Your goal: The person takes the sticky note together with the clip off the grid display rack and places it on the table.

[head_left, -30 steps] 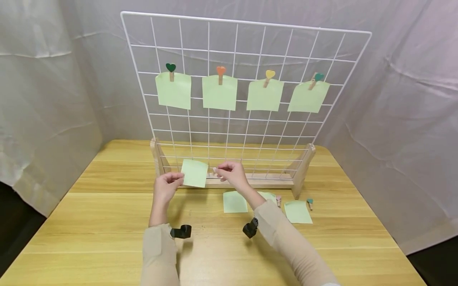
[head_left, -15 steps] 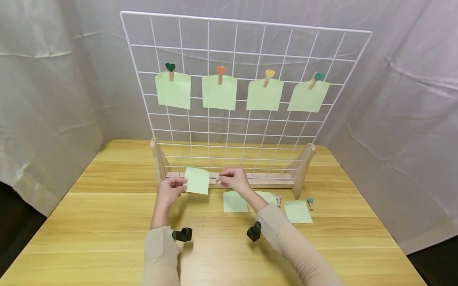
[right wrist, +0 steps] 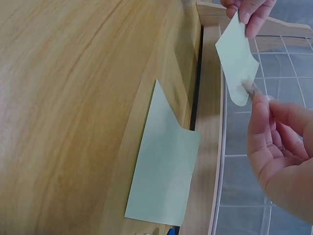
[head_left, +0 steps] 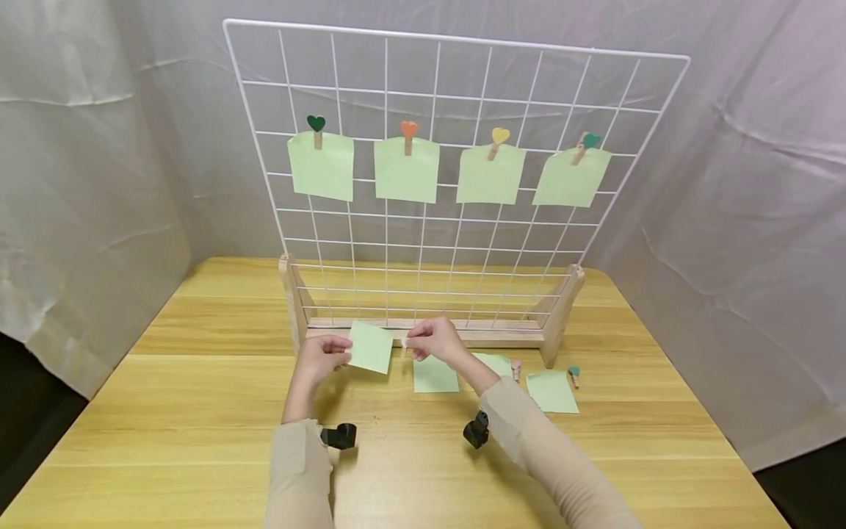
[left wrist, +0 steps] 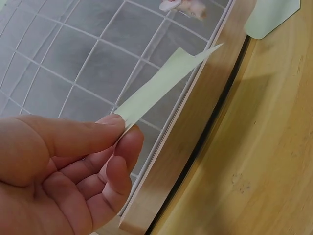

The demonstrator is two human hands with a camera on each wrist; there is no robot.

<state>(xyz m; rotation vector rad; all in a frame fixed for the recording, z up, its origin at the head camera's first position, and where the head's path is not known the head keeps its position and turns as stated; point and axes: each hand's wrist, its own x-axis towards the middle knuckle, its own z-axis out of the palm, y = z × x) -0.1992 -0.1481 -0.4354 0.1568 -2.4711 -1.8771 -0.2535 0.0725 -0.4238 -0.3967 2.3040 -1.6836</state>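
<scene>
My left hand (head_left: 321,358) pinches a pale green sticky note (head_left: 370,347) by its left edge, thumb on one side and fingers on the other. The note is held low in front of the wire grid's wooden base. Just right of it, my right hand (head_left: 438,341) pinches a small whitish clothespin (head_left: 405,344) between thumb and forefinger. The right wrist view shows the clothespin's end (right wrist: 250,88) overlapping the note's curled edge. From the left wrist, the note (left wrist: 159,85) appears nearly edge-on, its far end bent.
A white wire grid (head_left: 423,218) stands in a wooden base (head_left: 485,339). Several green notes hang on it from heart clothespins. On the table lie three more notes (head_left: 552,391), a pink-heart clothespin (head_left: 515,369) and a teal-heart clothespin (head_left: 574,376). Grey curtains surround the table.
Both hands have come down and toward the front, the left also slightly right, carrying the note and the clothespin from before the grid's lower wires to before the base.
</scene>
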